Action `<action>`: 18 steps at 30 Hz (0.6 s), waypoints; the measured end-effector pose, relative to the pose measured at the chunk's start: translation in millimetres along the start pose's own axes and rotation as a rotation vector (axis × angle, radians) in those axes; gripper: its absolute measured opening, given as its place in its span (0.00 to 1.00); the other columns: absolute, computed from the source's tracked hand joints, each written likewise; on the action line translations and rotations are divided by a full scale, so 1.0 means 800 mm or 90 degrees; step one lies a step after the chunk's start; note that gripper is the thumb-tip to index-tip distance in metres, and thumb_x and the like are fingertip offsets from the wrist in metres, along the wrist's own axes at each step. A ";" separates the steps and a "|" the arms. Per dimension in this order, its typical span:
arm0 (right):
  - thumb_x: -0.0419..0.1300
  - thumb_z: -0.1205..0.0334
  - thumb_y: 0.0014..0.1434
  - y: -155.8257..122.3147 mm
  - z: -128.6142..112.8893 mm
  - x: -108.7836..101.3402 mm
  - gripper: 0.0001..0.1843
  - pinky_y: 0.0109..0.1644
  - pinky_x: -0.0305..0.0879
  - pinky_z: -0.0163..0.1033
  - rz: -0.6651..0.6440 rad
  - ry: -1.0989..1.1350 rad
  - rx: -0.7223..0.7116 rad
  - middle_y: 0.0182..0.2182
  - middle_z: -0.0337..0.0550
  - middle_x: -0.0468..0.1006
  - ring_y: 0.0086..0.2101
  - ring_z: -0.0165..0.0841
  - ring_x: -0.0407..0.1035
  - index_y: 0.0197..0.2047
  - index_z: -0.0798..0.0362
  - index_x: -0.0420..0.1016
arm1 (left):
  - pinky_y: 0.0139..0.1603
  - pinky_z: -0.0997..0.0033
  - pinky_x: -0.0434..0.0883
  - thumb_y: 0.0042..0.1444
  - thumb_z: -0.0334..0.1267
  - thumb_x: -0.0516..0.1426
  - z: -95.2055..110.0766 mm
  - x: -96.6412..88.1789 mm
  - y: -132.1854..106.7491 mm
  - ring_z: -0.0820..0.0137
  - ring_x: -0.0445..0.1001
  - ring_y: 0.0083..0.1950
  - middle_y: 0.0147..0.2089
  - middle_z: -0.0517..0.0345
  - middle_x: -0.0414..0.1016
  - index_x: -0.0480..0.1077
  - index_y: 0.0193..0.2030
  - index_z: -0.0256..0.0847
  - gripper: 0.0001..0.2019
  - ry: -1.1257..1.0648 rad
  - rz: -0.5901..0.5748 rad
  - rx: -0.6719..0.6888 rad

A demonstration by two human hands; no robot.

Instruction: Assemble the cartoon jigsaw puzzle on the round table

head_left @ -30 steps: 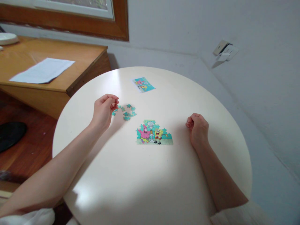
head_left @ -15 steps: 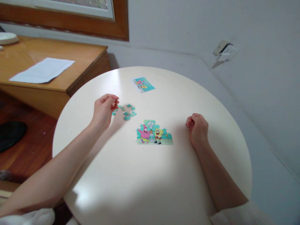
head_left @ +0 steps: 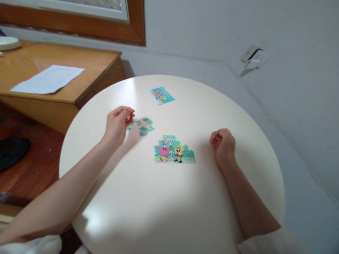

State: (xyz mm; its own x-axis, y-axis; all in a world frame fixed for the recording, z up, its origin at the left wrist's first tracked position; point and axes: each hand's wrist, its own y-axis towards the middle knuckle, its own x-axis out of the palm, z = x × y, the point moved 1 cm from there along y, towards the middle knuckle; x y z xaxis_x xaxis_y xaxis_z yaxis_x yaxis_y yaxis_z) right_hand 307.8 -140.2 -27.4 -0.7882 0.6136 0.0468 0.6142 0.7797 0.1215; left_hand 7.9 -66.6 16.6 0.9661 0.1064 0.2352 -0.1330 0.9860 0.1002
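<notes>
My left hand (head_left: 118, 123), pinched shut at nine o'clock of the loose pieces (head_left: 143, 127) on the table (head_left: 159, 204), might scatter them with a careless drag, and my clenched right hand (head_left: 224, 143) might jolt the assembled puzzle (head_left: 173, 150) beside it.

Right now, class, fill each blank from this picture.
The table has a ____ top.
The assembled puzzle lies ____ the left hand and the right hand.
The right hand is curled into a ____.
A sheet of ____ lies on the wooden desk.
Missing words: round, between, fist, paper.
</notes>
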 end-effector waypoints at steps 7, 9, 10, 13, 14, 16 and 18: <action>0.51 0.60 0.45 -0.002 -0.001 0.000 0.05 0.22 0.51 0.32 0.010 0.002 -0.004 0.16 0.31 0.62 0.18 0.24 0.55 0.23 0.50 0.57 | 0.23 0.79 0.61 0.38 0.28 0.52 0.003 0.001 -0.002 0.79 0.61 0.21 0.19 0.63 0.62 0.67 0.20 0.37 0.04 0.004 0.001 -0.008; 0.52 0.62 0.43 -0.002 -0.001 0.000 0.05 0.22 0.51 0.32 0.006 0.009 -0.011 0.16 0.31 0.63 0.18 0.24 0.56 0.23 0.50 0.57 | 0.23 0.79 0.61 0.38 0.28 0.52 0.003 0.001 -0.001 0.79 0.61 0.20 0.19 0.63 0.62 0.67 0.20 0.37 0.04 -0.001 0.001 -0.006; 0.53 0.63 0.42 -0.002 -0.001 0.000 0.05 0.22 0.51 0.32 0.004 0.011 -0.013 0.16 0.31 0.63 0.18 0.24 0.56 0.23 0.50 0.56 | 0.23 0.79 0.61 0.38 0.28 0.53 0.002 0.001 -0.001 0.79 0.61 0.20 0.19 0.63 0.62 0.67 0.20 0.37 0.04 -0.002 0.000 -0.005; 0.54 0.64 0.41 -0.002 0.000 -0.001 0.06 0.22 0.51 0.31 0.005 0.019 -0.008 0.16 0.30 0.64 0.18 0.24 0.56 0.23 0.50 0.57 | 0.23 0.78 0.61 0.38 0.29 0.53 0.000 0.000 0.000 0.78 0.61 0.21 0.19 0.63 0.63 0.68 0.21 0.37 0.04 -0.003 -0.003 -0.011; 0.54 0.65 0.41 -0.002 0.001 -0.002 0.06 0.22 0.51 0.31 0.005 0.021 -0.004 0.16 0.30 0.65 0.19 0.24 0.56 0.23 0.50 0.57 | 0.23 0.78 0.61 0.38 0.30 0.53 -0.001 -0.001 0.000 0.78 0.61 0.21 0.19 0.63 0.63 0.68 0.21 0.37 0.04 -0.006 -0.002 -0.015; 0.55 0.64 0.41 -0.002 0.002 -0.002 0.06 0.22 0.52 0.31 0.001 0.023 -0.001 0.16 0.31 0.65 0.19 0.24 0.56 0.23 0.51 0.58 | 0.23 0.78 0.61 0.38 0.30 0.53 -0.003 -0.002 0.001 0.79 0.61 0.21 0.19 0.63 0.64 0.68 0.21 0.37 0.03 -0.011 0.001 -0.020; 0.56 0.64 0.41 -0.001 0.003 -0.003 0.07 0.22 0.52 0.30 -0.005 0.027 0.000 0.16 0.31 0.65 0.19 0.24 0.57 0.23 0.51 0.58 | 0.24 0.79 0.61 0.37 0.31 0.54 -0.004 -0.003 0.001 0.79 0.61 0.21 0.20 0.63 0.64 0.68 0.21 0.37 0.03 -0.018 0.002 -0.023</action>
State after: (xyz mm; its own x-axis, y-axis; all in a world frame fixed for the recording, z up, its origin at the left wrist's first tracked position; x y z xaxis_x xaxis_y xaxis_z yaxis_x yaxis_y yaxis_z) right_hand 308.9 -142.1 -29.9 -0.7938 0.6018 0.0880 0.6082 0.7843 0.1226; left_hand 6.0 -65.6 13.0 0.9590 0.1066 0.2627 -0.1276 0.9898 0.0640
